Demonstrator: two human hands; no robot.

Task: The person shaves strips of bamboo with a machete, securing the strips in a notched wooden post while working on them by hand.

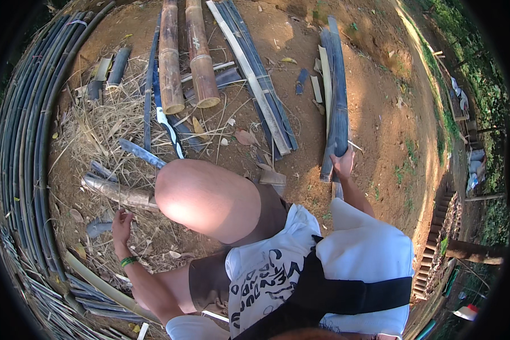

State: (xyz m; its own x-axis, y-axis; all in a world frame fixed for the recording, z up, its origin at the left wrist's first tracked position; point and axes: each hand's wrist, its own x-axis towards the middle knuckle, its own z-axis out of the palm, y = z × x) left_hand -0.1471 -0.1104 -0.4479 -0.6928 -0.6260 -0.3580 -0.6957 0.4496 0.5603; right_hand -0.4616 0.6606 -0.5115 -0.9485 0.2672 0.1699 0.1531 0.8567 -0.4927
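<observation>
My right hand (343, 163) is closed round the near end of a dark split bamboo strip (338, 90), which lies on a small pile of strips at the right. A pale bamboo strip (325, 79) lies along its left side. My left hand (122, 228) hangs low at the left, fingers apart and holding nothing. Just beyond it is a short weathered log (116, 190). A broad metal blade (141, 152) lies past the log, its near end hidden behind my knee. Next to that blade is a white-and-black tool handle (170, 131).
Two thick brown bamboo poles (200, 62) lie ahead, beside a stack of split bamboo strips (255, 79). Long dark poles (31, 130) line the left side. Dry straw (90, 133) and offcuts cover the ground, and a short dark bamboo piece (118, 67) lies far left.
</observation>
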